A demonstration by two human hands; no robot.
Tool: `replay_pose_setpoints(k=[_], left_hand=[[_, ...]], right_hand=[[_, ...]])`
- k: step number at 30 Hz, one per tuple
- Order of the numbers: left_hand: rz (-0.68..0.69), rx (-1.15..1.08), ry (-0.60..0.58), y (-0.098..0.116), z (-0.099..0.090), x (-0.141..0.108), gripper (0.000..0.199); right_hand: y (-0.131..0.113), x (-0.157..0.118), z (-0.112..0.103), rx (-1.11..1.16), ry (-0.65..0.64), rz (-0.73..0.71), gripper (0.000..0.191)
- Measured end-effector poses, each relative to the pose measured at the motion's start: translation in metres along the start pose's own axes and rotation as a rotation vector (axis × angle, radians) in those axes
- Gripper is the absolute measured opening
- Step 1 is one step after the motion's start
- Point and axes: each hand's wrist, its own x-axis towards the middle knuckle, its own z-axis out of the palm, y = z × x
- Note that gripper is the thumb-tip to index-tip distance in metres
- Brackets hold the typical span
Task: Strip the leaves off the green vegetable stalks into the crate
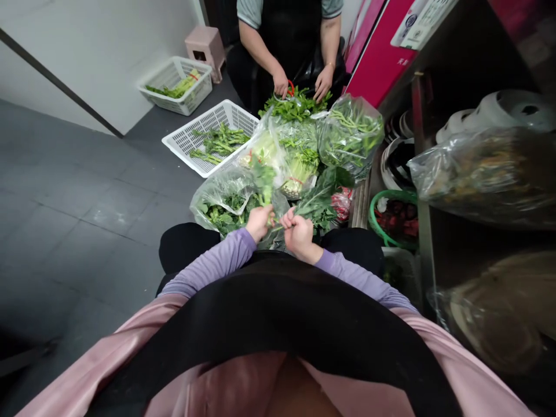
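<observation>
Grey floor [108, 214] spreads left of the white basket [208, 123]; a metal rack [420, 121] hems the right; left hand [259, 222] grips a stalk [266, 190], right hand [299, 233] a leaf [320, 195].

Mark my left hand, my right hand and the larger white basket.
left hand [259, 223]: head view, on the back of the hand.
right hand [300, 234]: head view, on the back of the hand.
larger white basket [207, 122]: head view, on its slotted inner wall.

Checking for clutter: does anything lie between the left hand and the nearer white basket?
Yes: between the left hand, holding a green stalk, and that white basket lies a plastic bag of leafy greens.
</observation>
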Motion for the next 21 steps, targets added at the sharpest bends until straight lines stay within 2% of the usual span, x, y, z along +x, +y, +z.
replay_pose_setpoints(k=[2, 5, 7, 9, 12, 15, 17, 18, 19, 21], left_hand=[[0.040, -0.014, 0.034, 0.009, -0.006, 0.008, 0.027], [0.151, 0.087, -0.135, 0.013, -0.012, 0.001, 0.028], [0.199, 0.169, -0.229, 0.007, -0.008, -0.014, 0.028], [0.232, 0.221, -0.265, -0.001, 0.000, -0.030, 0.027], [0.262, 0.259, -0.257, -0.009, 0.011, -0.040, 0.026], [0.217, 0.201, -0.159, -0.008, 0.013, -0.027, 0.028], [0.150, 0.155, -0.083, -0.003, 0.007, -0.016, 0.031], [0.111, 0.128, -0.088, -0.001, 0.003, -0.012, 0.031], [0.069, 0.091, -0.137, 0.002, -0.002, -0.010, 0.028], [-0.022, -0.007, -0.345, 0.007, -0.011, -0.012, 0.024]], right_hand=[[-0.005, 0.001, -0.008, 0.009, -0.018, 0.017, 0.013], [-0.015, 0.027, -0.018, -0.011, 0.111, 0.056, 0.016], [-0.019, 0.051, -0.020, -0.052, 0.148, 0.075, 0.025], [-0.019, 0.068, -0.017, -0.096, 0.115, 0.046, 0.033], [-0.010, 0.072, -0.007, -0.158, 0.089, -0.018, 0.038], [0.002, 0.056, 0.000, -0.199, 0.131, -0.084, 0.036], [0.006, 0.046, 0.000, -0.218, 0.097, -0.089, 0.035], [0.006, 0.044, -0.003, -0.213, 0.082, -0.075, 0.034], [0.005, 0.043, -0.007, -0.195, 0.086, -0.048, 0.034], [-0.003, 0.049, -0.017, -0.146, 0.143, 0.072, 0.032]])
